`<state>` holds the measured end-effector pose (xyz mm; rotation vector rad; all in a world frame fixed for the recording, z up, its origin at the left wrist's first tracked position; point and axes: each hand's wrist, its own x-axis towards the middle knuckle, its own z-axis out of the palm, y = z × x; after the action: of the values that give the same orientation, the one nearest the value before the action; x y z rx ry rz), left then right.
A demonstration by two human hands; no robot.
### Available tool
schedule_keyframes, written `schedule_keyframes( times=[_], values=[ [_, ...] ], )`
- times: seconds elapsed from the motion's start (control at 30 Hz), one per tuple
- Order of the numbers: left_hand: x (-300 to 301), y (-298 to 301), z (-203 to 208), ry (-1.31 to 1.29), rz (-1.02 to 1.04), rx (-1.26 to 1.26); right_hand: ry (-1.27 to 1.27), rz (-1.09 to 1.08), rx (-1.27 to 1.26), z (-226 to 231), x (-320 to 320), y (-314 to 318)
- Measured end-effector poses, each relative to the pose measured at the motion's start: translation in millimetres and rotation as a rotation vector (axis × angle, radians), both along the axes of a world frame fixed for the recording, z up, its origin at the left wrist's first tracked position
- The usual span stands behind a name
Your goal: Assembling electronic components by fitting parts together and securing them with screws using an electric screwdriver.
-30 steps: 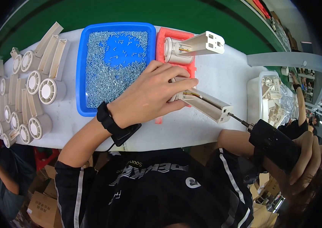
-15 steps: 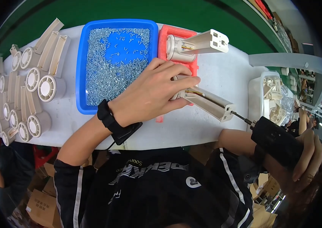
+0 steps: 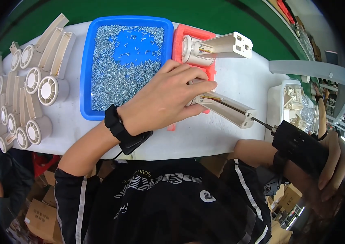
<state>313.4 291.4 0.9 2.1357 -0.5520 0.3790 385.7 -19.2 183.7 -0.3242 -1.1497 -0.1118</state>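
My left hand (image 3: 172,91) is closed over the round end of a cream plastic housing (image 3: 231,110) and presses it into a red foam holder (image 3: 177,42). The housing's hollow arm slants down to the right, with wires showing inside. My right hand (image 3: 335,164) grips a black electric screwdriver (image 3: 298,144). Its long bit enters the end of the arm and runs along the inside toward the round part; the tip is hidden near my left fingers. A second cream housing (image 3: 221,45) lies in the far part of the holder, its arm pointing right.
A blue tray (image 3: 85,81) full of small silver screws stands left of the holder. Many cream housings (image 3: 50,90) crowd the left side of the white table (image 3: 152,146). At right stands a white bin (image 3: 275,107) of plastic parts, beneath a grey bar (image 3: 311,68).
The whole view has shifted slightly. Both hands, the housing and the screwdriver keep nearly the same places relative to one another.
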Motion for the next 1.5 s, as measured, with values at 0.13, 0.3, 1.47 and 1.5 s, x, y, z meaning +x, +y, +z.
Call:
schedule_keyframes(
  times=[0.13, 0.3, 1.47, 1.5],
  values=[
    [-0.9, 4.1, 3.0, 0.024, -0.003, 0.011, 0.011, -0.046, -0.022, -20.9, -6.6, 25.2],
    [0.4, 1.3, 3.4, -0.001, -0.003, 0.004, 0.016, -0.113, -0.052, 31.7, 17.8, -50.0],
    [-0.2, 4.5, 1.4, 0.058, -0.001, -0.047, 0.060, -0.262, -0.144, 40.1, 17.5, -47.6],
    [0.3, 3.3, 1.2, 0.057, -0.002, -0.050, 0.057, -0.247, -0.122, 34.5, 33.2, -51.0]
  ],
)
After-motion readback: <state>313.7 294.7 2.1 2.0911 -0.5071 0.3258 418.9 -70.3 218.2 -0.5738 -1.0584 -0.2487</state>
